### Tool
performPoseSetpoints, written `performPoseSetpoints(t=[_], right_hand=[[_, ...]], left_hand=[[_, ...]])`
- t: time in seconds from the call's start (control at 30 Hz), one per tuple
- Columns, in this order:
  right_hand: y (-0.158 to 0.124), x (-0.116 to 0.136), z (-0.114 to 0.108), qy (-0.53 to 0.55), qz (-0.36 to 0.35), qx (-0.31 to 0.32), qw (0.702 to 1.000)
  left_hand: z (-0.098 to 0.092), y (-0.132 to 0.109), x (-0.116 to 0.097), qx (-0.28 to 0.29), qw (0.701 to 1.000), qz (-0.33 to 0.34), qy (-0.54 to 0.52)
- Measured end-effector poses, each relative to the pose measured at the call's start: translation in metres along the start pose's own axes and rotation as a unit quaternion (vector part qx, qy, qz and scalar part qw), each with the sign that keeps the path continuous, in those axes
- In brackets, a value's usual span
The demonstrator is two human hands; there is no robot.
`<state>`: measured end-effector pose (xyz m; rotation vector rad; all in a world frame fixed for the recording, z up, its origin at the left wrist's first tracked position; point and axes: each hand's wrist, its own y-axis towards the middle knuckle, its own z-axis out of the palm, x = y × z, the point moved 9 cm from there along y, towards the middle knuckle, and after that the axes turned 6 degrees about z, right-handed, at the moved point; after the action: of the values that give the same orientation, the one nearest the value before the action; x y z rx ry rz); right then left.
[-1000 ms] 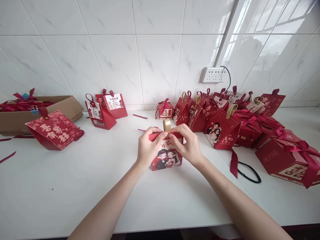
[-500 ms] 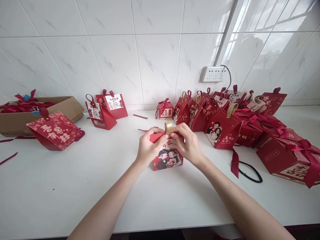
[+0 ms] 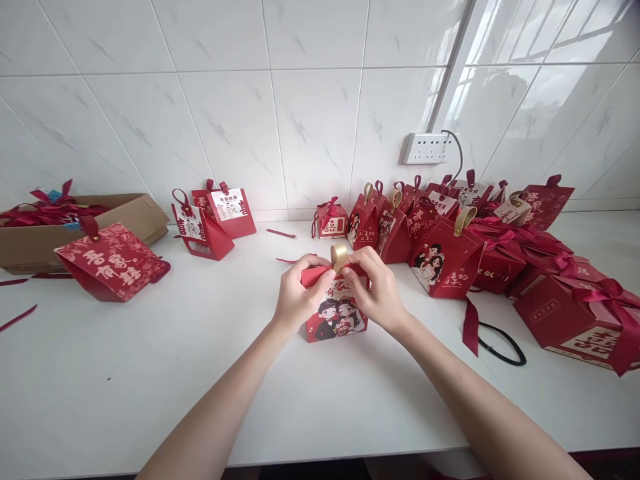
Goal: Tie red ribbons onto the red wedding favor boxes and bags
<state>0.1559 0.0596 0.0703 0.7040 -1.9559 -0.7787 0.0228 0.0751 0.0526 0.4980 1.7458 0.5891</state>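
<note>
A small red gift box (image 3: 337,317) with a cartoon couple on its front stands on the white table (image 3: 150,373) at the centre. A gold loop handle (image 3: 339,255) sticks up from its top. My left hand (image 3: 297,297) pinches the box's top flap from the left. From the right, my right hand (image 3: 377,290) pinches the same top edge, just below the gold loop. Both hands' fingers are closed on the box.
Many finished red boxes (image 3: 445,260) with ribbons and handles crowd the right side. Two red boxes (image 3: 213,217) stand at the back left, a flat one (image 3: 110,260) lies at the left. A cardboard carton (image 3: 60,227) holds red ribbons. A black hair band (image 3: 503,343) lies right. A wall socket (image 3: 425,148) hangs behind.
Both hands shifted slightly on the box top, pressing the flaps closer together round the gold loop. The box stayed in place.
</note>
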Motion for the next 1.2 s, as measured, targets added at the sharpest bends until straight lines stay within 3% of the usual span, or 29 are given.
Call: performPoseSetpoints(t=[0.67,1.2], right_hand=[[-0.0001,0.0037,0.0029,-0.03,-0.026,-0.001,0.999],[0.0004,0.0028,0.0004,0.01,-0.005,0.01,1.0]], left_hand=[[-0.0042,-0.0036,0.0039,-0.028,0.999,-0.008,0.024],[0.001,-0.0055,0.0011,-0.012,1.0,0.004,-0.002]])
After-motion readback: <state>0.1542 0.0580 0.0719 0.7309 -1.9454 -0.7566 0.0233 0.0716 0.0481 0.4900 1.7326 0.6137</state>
